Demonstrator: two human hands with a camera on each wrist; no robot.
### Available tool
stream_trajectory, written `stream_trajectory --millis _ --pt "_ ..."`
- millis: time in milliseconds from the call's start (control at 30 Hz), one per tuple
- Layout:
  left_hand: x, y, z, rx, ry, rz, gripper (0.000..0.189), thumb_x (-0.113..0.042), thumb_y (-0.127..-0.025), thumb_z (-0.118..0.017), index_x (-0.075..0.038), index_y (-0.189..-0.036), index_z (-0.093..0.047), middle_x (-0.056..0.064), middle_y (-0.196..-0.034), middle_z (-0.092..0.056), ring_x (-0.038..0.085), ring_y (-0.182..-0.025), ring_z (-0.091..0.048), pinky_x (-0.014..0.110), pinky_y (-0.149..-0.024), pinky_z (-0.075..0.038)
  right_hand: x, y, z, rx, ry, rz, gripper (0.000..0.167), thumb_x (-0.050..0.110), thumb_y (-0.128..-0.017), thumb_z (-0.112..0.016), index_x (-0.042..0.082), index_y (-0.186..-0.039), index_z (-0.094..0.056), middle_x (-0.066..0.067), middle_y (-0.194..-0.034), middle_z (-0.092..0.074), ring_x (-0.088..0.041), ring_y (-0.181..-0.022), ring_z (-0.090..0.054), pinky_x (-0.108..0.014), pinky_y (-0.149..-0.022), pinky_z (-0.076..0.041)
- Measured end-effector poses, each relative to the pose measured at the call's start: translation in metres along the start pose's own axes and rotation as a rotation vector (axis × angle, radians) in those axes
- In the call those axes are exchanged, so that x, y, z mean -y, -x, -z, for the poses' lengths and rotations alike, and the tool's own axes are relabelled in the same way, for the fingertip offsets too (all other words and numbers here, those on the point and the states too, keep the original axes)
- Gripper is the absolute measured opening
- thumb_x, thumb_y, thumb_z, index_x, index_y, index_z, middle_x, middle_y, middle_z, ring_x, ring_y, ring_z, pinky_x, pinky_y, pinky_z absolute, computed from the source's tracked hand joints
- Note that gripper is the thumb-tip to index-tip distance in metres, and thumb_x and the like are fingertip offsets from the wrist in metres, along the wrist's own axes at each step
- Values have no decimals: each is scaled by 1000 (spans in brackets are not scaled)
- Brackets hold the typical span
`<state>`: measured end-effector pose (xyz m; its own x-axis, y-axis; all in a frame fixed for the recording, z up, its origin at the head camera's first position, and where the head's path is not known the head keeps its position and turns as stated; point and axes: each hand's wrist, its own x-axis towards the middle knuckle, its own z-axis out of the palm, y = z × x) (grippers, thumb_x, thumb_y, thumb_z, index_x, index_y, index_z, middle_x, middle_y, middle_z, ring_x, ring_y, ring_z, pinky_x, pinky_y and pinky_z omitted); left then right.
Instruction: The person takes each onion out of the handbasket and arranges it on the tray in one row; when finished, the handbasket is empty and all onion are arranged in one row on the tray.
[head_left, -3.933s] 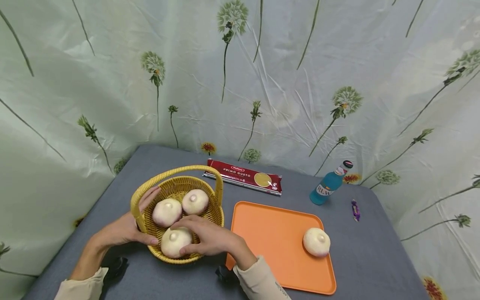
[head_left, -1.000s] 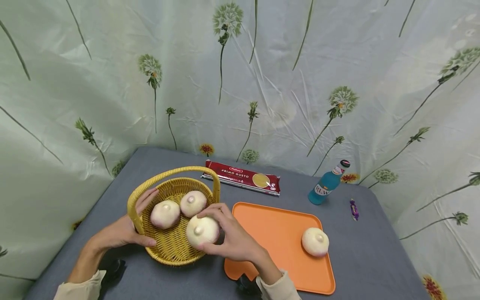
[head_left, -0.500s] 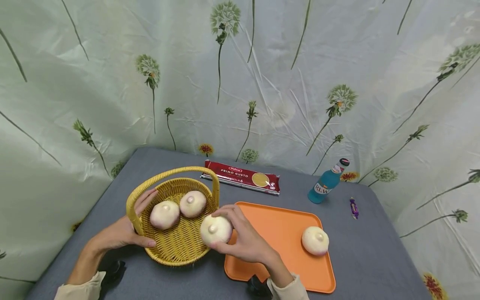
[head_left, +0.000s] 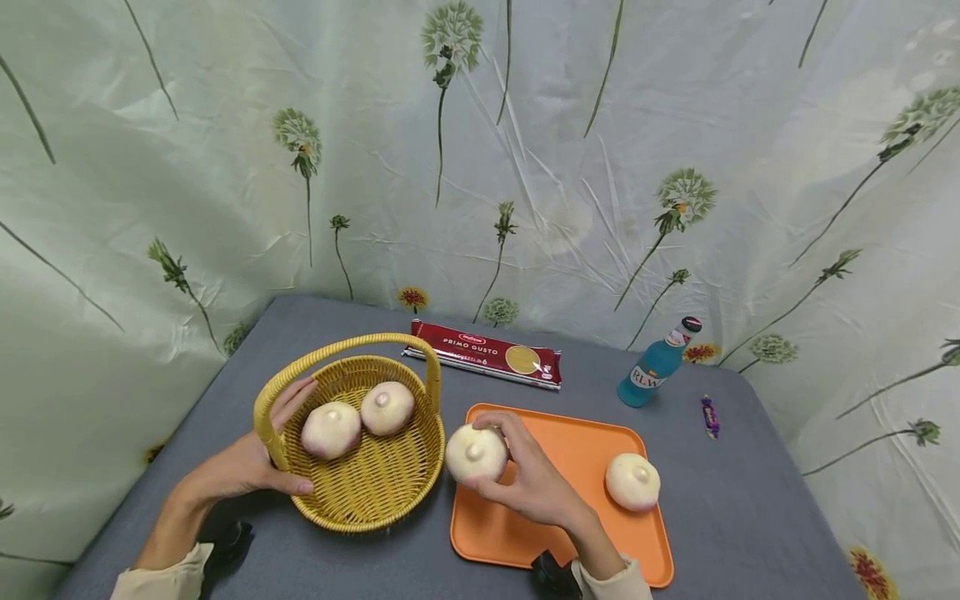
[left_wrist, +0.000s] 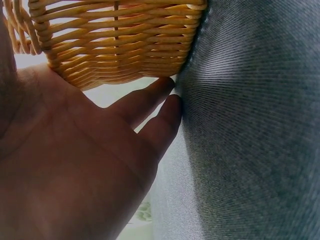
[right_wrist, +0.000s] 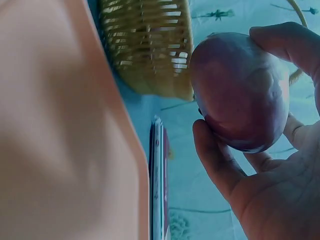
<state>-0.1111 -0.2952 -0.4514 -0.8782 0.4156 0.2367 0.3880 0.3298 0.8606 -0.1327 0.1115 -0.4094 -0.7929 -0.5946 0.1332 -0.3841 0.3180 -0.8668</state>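
Observation:
In the head view my left hand (head_left: pixel 251 461) holds the left side of the yellow wicker basket (head_left: pixel 378 487), thumb at the front rim, other fingers along the outer wall beneath the handle. In the left wrist view, two fairly straight fingers (left_wrist: pixel 162 120) reach below the basket to the tabletop. Two turnips (head_left: pixel 331 429) (head_left: pixel 387 407), white on top and purplish below, lie inside it. My right hand (head_left: pixel 534 471) grips another turnip (head_left: pixel 472 455) between thumb and fingers, raised over the left edge of the orange tray (head_left: pixel 558 446). One more turnip (head_left: pixel 633 482) sits at the tray's right side.
A red spaghetti packet (head_left: pixel 483 354) lies behind the basket and tray. At the back right stands a blue bottle (head_left: pixel 651 372), with a purple-wrapped candy (head_left: pixel 710 417) beside it. A flowered curtain (head_left: pixel 570 167) hangs behind the grey-covered table (head_left: pixel 738 500).
My right hand has lifted the turnip out of the basket and carried it rightward to the tray's left edge. My left hand stays on the basket.

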Motion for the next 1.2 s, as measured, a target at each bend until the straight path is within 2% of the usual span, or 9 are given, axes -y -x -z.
stream_trajectory --millis 267,533,933,1200 --pt "0 1 0 -7 -13 18 132 -2 -60 -92 -2 -160 -6 31 -160 6 -9 -143 5 1 -102 -5 -12 9 11 -23 101 -6 56 30 -89 -77 35 -138 -53 6 -135 -44 -17 -115 -51 -36 -92 -48" --pt "1 1 0 -5 -15 33 133 -3 -61 -92 -4 -161 -5 29 -162 7 -10 -142 5 1 -101 -7 -19 18 23 -43 121 -65 55 38 -87 -79 37 -136 -55 6 -136 -43 -18 -120 -48 -38 -93 -49" --pt "0 0 0 -5 -20 33 133 -4 -61 -93 -5 -161 -6 29 -162 6 -10 -142 4 1 -101 -6 -30 32 43 -16 182 -124 60 41 -87 -78 29 -139 -52 7 -143 -47 -19 -131 -47 -44 -101 -47" --pt "-2 0 0 -4 -16 36 133 -4 -61 -93 -6 -162 -6 27 -162 7 -9 -143 5 1 -101 -6 -36 37 56 -21 243 -124 61 43 -87 -78 26 -138 -51 8 -138 -51 -17 -121 -51 -39 -93 -49"
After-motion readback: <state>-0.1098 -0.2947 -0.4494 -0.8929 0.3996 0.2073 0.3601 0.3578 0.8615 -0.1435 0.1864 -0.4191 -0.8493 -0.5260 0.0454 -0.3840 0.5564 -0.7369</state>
